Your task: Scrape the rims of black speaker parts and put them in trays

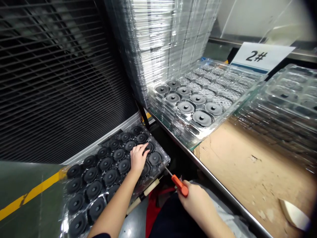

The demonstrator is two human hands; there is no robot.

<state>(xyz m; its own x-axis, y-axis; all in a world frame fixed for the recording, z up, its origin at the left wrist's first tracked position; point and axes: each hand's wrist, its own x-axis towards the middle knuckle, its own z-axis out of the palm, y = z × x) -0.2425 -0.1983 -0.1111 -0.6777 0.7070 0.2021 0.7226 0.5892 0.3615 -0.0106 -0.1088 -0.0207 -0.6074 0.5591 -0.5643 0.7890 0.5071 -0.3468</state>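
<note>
My left hand [138, 157] reaches over a clear plastic tray [166, 160] filled with rows of black round parts [110, 177]. Its thumb and forefinger are a little apart at one black round part [149, 147] near the tray's right end; that part still sits in its pocket. In my right hand [195, 200], closed around the handle, is an orange-handled tool [179, 185] with a thin metal shaft. The shaft points at the tray's near right corner, beside another black part [155, 158]. Whether its tip touches the tray I cannot tell.
On the bench [230, 148] to the right, a stack of clear trays [180, 129] has several grey round parts [201, 117] in its top one. A tall tray stack [170, 36], a "2#" sign [260, 56], more trays [279, 109] and a dark slatted panel [61, 72] stand around.
</note>
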